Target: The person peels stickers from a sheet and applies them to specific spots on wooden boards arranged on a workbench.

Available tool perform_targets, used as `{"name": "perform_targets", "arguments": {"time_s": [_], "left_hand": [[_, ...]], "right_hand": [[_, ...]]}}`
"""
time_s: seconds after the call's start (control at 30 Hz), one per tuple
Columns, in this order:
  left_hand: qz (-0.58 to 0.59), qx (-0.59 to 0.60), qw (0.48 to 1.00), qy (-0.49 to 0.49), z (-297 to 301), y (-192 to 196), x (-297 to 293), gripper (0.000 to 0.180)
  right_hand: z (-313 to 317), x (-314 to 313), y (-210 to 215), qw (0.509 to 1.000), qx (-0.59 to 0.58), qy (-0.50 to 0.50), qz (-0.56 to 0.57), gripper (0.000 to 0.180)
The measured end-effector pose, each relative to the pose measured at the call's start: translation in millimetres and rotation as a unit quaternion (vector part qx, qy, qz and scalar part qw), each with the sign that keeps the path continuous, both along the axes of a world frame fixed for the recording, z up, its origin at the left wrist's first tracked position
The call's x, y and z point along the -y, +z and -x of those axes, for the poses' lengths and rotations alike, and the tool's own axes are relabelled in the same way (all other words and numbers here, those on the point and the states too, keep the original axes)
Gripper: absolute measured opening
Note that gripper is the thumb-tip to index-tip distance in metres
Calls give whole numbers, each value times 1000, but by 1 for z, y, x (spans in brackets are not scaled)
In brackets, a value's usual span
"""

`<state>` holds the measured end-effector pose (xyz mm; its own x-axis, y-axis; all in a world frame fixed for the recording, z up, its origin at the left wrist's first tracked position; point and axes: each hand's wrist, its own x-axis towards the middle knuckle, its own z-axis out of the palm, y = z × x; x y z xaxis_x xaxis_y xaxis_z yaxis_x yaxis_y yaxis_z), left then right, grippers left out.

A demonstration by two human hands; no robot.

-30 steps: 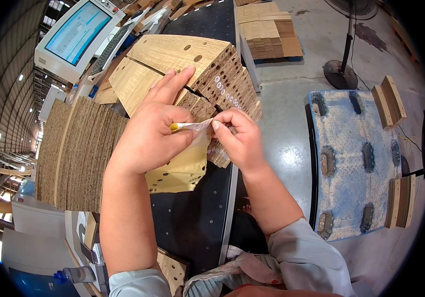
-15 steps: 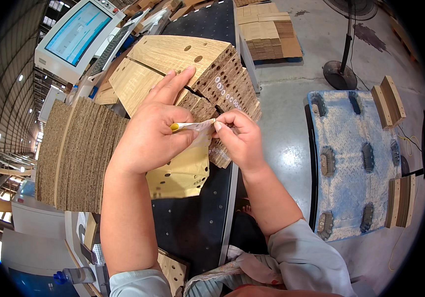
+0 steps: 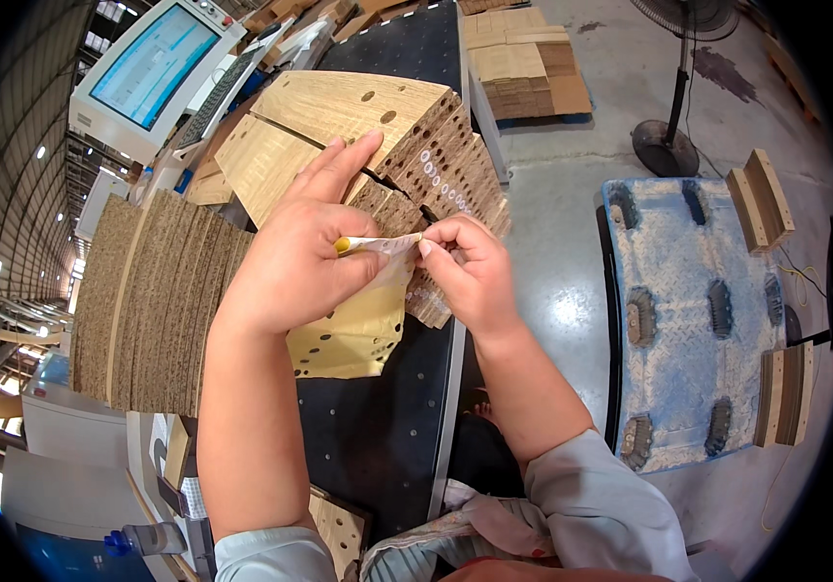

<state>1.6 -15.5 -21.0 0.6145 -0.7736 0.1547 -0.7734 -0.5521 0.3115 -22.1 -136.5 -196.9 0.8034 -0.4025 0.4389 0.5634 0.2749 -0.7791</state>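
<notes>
Two bare hands work at one yellow sheet (image 3: 344,339) dotted with dark round spots, which hangs between them in front of the stacked wood-grain panels (image 3: 358,97) and above the black table (image 3: 368,436). The step in hand looks to be picking at the sheet's upper right corner, where its pale side is folded up. The next move seems to call for a fine, steady pinch there, with the rest of the sheet kept firm; whether a separate small piece is already between the fingertips is too small to tell.

The left hand (image 3: 305,247) has its thumb and index finger clamped on the sheet's upper edge, while its other fingers stretch forward and rest on the top of the panels. Its back faces up, and the left forearm (image 3: 252,436) rises almost straight from the lower edge. The right hand (image 3: 470,267) has thumb and index fingertips pressed together on the corner, the remaining fingers curled in. The right forearm (image 3: 538,393) slants inward from a pale grey sleeve (image 3: 610,495), just beside the drilled panel ends.
</notes>
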Motion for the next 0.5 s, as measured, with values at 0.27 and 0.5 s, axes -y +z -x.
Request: {"name": "perform_targets", "arguments": {"time_s": [0.27, 0.5], "left_hand": [[25, -84, 996, 35, 1, 8, -2, 7], [102, -126, 987, 2, 41, 39, -23, 7]], "right_hand": [[25, 24, 13, 994, 4, -46, 103, 18], [67, 28, 32, 973, 25, 221, -59, 26]]}}
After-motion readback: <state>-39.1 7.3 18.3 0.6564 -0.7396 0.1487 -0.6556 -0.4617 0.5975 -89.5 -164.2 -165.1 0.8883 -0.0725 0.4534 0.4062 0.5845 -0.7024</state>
